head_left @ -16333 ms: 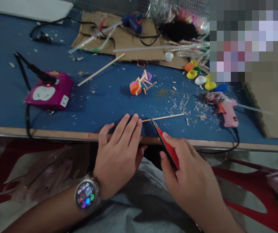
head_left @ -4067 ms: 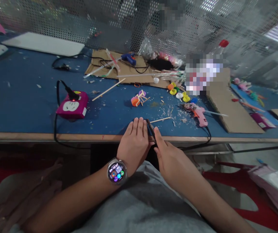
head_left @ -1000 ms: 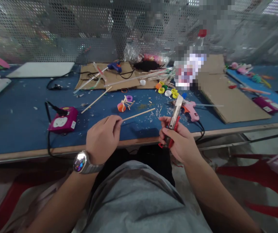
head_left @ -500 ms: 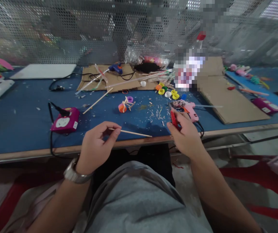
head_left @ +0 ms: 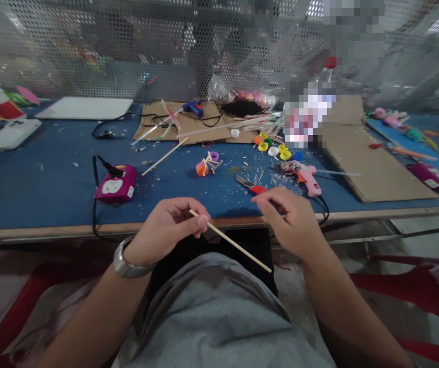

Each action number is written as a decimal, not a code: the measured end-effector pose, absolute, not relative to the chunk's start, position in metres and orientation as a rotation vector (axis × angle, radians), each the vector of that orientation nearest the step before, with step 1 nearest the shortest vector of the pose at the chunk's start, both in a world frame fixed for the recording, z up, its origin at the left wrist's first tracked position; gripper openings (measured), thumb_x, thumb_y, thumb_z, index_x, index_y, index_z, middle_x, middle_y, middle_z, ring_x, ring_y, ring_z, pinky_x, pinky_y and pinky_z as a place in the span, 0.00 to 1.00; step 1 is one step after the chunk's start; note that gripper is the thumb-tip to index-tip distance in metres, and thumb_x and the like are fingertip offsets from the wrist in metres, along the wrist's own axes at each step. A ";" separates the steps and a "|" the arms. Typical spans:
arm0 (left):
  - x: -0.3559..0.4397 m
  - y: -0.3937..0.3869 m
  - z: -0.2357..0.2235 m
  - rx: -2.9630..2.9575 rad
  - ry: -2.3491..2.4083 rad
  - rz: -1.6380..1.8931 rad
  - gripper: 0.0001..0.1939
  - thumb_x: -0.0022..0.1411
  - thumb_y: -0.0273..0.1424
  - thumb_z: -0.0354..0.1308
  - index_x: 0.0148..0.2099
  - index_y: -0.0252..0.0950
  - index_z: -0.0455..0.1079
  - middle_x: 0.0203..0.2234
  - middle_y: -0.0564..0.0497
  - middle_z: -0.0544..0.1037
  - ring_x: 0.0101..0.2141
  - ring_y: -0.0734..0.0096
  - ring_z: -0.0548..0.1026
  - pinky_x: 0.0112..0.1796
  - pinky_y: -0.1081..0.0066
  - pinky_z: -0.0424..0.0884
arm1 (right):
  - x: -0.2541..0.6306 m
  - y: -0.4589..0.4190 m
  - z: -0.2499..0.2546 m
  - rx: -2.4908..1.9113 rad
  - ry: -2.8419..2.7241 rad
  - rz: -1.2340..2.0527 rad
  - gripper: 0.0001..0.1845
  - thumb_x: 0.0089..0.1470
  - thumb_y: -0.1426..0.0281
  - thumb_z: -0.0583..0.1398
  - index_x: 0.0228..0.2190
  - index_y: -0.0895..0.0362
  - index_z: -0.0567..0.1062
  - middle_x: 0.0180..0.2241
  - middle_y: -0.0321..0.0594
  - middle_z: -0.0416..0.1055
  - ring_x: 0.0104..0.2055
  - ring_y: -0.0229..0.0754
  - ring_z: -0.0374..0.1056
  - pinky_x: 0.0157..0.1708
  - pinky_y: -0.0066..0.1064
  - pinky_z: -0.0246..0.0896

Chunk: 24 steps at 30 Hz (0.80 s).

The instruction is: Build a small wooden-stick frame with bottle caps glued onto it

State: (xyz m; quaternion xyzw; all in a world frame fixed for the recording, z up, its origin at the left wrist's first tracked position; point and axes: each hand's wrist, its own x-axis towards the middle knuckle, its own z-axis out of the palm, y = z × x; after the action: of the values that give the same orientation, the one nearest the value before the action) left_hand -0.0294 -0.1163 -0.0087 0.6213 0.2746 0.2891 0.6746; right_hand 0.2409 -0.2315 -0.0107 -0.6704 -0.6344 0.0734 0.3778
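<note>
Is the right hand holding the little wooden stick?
No, the left hand pinches the wooden stick between thumb and fingers, and the right hand is beside the red cutter.

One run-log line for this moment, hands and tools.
left hand: holds wooden stick near one end | right hand: at cutter, grip unclear | cutter: blade out | pink glue gun: lying on table

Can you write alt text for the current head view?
The left hand pinches a thin wooden stick above the lap; the right hand is by a red craft knife on a blue table, near a pink glue gun.
</note>
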 end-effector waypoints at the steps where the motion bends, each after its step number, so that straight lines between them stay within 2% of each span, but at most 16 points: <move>1: -0.027 -0.117 -0.008 1.393 0.603 0.634 0.19 0.61 0.45 0.79 0.36 0.33 0.82 0.24 0.51 0.79 0.25 0.77 0.74 0.28 0.78 0.72 | 0.231 -0.238 -0.005 -1.606 -1.642 0.489 0.21 0.75 0.55 0.59 0.39 0.54 0.86 0.36 0.42 0.84 0.36 0.45 0.76 0.39 0.35 0.71; 3: -0.023 -0.118 -0.007 1.387 0.574 0.618 0.18 0.62 0.43 0.79 0.35 0.33 0.82 0.25 0.51 0.80 0.25 0.78 0.74 0.28 0.78 0.72 | 0.213 -0.248 0.002 -1.442 -1.619 1.010 0.19 0.72 0.54 0.62 0.40 0.54 0.86 0.33 0.39 0.83 0.31 0.41 0.73 0.31 0.31 0.66; 6: -0.015 -0.122 -0.008 1.379 0.539 0.633 0.17 0.64 0.43 0.77 0.43 0.35 0.83 0.27 0.52 0.80 0.25 0.78 0.74 0.28 0.77 0.73 | 0.194 -0.253 0.001 -1.392 -1.468 1.250 0.17 0.68 0.55 0.66 0.37 0.56 0.85 0.31 0.37 0.80 0.30 0.38 0.68 0.29 0.29 0.61; 9: -0.009 -0.132 -0.010 1.399 0.513 0.649 0.22 0.65 0.45 0.76 0.54 0.38 0.81 0.31 0.52 0.82 0.28 0.76 0.76 0.31 0.76 0.75 | 0.183 -0.252 -0.010 -1.408 -1.307 1.230 0.17 0.66 0.56 0.67 0.35 0.56 0.83 0.27 0.34 0.74 0.28 0.36 0.62 0.28 0.29 0.57; 12: -0.005 -0.145 -0.013 1.469 0.504 0.636 0.17 0.67 0.45 0.74 0.46 0.35 0.83 0.36 0.47 0.83 0.35 0.69 0.80 0.38 0.71 0.79 | 0.174 -0.251 -0.021 -1.378 -1.248 1.173 0.16 0.65 0.57 0.67 0.30 0.56 0.80 0.25 0.32 0.71 0.27 0.36 0.60 0.28 0.29 0.56; 15: -0.004 -0.154 -0.014 1.538 0.519 0.662 0.15 0.71 0.42 0.69 0.39 0.35 0.81 0.36 0.47 0.82 0.36 0.69 0.79 0.39 0.70 0.78 | 0.169 -0.253 -0.025 -1.350 -1.271 1.141 0.18 0.65 0.58 0.67 0.28 0.56 0.80 0.25 0.33 0.72 0.29 0.37 0.62 0.30 0.30 0.58; 20: -0.011 -0.157 -0.002 1.761 0.612 0.662 0.11 0.76 0.37 0.63 0.43 0.37 0.82 0.34 0.50 0.84 0.35 0.69 0.79 0.39 0.71 0.74 | 0.183 -0.258 -0.021 -1.401 -1.377 0.947 0.18 0.72 0.57 0.63 0.34 0.56 0.84 0.27 0.36 0.77 0.27 0.36 0.66 0.29 0.29 0.60; 24: -0.015 -0.158 0.011 2.076 0.664 0.626 0.09 0.76 0.34 0.62 0.41 0.40 0.81 0.31 0.55 0.85 0.31 0.72 0.78 0.36 0.72 0.70 | 0.199 -0.261 -0.016 -1.304 -1.159 0.961 0.20 0.74 0.52 0.61 0.43 0.55 0.84 0.29 0.35 0.76 0.23 0.34 0.66 0.23 0.27 0.59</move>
State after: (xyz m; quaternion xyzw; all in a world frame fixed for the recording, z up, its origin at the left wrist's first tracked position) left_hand -0.0150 -0.1584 0.0106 0.8295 0.2652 0.2502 0.4230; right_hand 0.1989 -0.2615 -0.0158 -0.5493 -0.4884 0.4049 0.5438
